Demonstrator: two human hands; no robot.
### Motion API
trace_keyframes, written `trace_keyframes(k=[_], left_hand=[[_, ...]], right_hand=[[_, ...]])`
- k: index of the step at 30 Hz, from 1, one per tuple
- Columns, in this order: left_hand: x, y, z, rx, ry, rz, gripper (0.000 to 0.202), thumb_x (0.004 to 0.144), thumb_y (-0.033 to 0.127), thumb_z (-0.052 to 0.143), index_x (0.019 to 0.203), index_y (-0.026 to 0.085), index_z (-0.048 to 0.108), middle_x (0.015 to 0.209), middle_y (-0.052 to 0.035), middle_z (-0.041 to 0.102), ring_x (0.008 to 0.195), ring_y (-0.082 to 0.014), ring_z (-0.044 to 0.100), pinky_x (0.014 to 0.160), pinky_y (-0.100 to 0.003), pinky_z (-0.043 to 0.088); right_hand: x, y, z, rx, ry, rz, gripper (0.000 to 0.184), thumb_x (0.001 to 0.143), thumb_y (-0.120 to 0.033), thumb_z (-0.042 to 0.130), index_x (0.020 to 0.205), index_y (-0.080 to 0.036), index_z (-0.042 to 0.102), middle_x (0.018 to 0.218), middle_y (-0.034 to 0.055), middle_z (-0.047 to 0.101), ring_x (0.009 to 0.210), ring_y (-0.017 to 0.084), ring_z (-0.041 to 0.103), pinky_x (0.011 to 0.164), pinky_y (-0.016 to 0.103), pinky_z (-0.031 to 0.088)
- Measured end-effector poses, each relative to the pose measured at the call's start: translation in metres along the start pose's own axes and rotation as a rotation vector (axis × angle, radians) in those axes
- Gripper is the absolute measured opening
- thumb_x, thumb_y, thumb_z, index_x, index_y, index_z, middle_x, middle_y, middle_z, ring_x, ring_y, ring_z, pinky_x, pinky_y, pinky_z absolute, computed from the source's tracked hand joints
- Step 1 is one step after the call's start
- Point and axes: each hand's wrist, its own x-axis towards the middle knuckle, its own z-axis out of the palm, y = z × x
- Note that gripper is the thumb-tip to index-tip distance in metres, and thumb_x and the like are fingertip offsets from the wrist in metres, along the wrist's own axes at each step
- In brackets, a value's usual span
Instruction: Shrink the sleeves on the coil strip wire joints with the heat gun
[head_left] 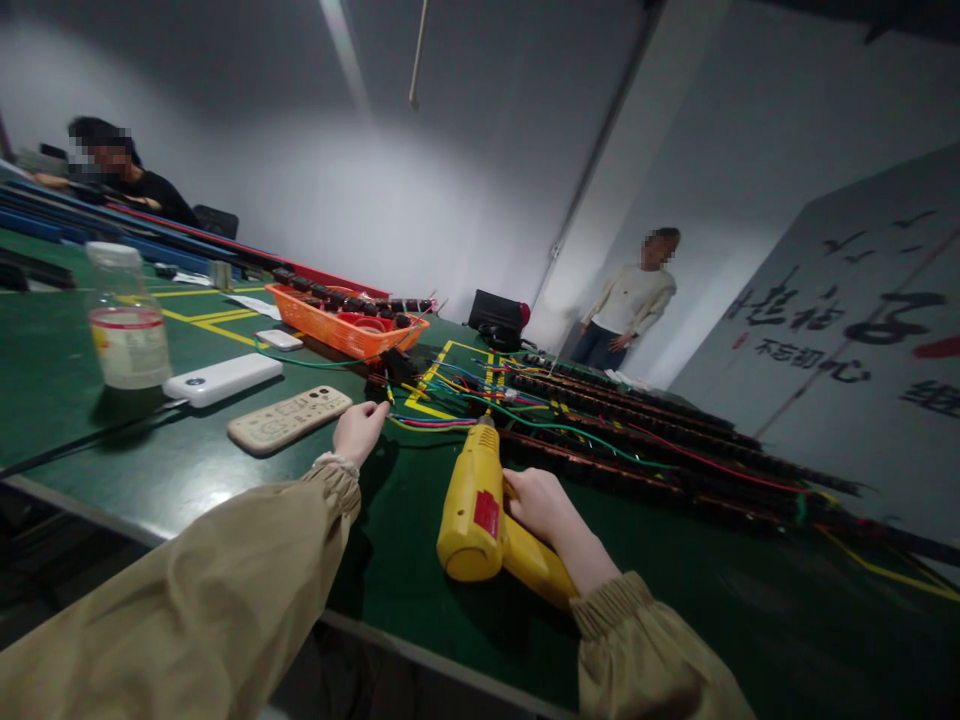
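Note:
My right hand (pixel 538 503) is wrapped round the handle of a yellow heat gun (pixel 471 515). The gun's nozzle points away from me, toward a bundle of coloured wires (pixel 442 424) on the green table. My left hand (pixel 361 430) is closed, with its fingertips pinching at the left end of these wires, beside a dark connector-like piece (pixel 381 385). Exactly which wire sits between the fingers is partly hidden. Long dark wrapped cable harnesses (pixel 600 458) lie to the right, with loose wire ends spreading from them.
Left of my left hand lie a phone in a beige case (pixel 289 420), a white power bank (pixel 223 380) with a cable, and a bottle (pixel 129 330). An orange basket (pixel 349 335) holds dark parts. One person (pixel 630 300) stands behind the table; another (pixel 154 190) sits far left.

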Motion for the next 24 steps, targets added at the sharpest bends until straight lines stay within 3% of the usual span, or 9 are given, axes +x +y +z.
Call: trace_keyframes(k=[5,11,19,24], left_hand=[[-0.003,0.003,-0.001,0.048,-0.010,0.019,0.038,0.079,0.046,0.038,0.054,0.020,0.052,0.058,-0.0033,0.057,0.058,-0.0172,0.050,0.053,-0.027,0.028],[-0.004,0.000,0.000,0.046,-0.006,0.055,0.037,0.078,0.045,0.039,0.053,0.020,0.050,0.054,-0.0029,0.054,0.057,-0.0170,0.049,0.055,-0.027,0.029],[-0.004,-0.001,0.001,0.075,0.003,0.061,0.039,0.079,0.047,0.036,0.053,0.020,0.048,0.057,-0.0040,0.055,0.059,-0.0174,0.049,0.055,-0.027,0.029],[-0.004,0.000,0.000,0.068,0.009,0.070,0.041,0.080,0.049,0.034,0.059,0.020,0.054,0.066,-0.0066,0.063,0.064,-0.0190,0.053,0.057,-0.027,0.031]], right_hand=[[0.001,-0.001,0.001,0.013,-0.021,-0.028,0.029,0.091,-0.038,0.054,0.108,-0.016,0.058,0.105,0.0049,0.061,0.092,0.016,0.060,0.082,0.038,0.050],[0.000,-0.009,-0.002,0.018,-0.031,-0.054,0.028,0.091,-0.038,0.054,0.108,-0.016,0.058,0.104,0.0049,0.061,0.092,0.016,0.060,0.082,0.038,0.050],[0.005,-0.050,-0.009,0.009,-0.015,-0.182,0.028,0.091,-0.038,0.054,0.107,-0.016,0.058,0.103,0.0046,0.061,0.091,0.016,0.060,0.081,0.038,0.050],[0.014,-0.080,-0.014,-0.001,0.017,-0.273,0.028,0.091,-0.038,0.054,0.106,-0.016,0.059,0.103,0.0047,0.061,0.091,0.016,0.060,0.082,0.038,0.050]])
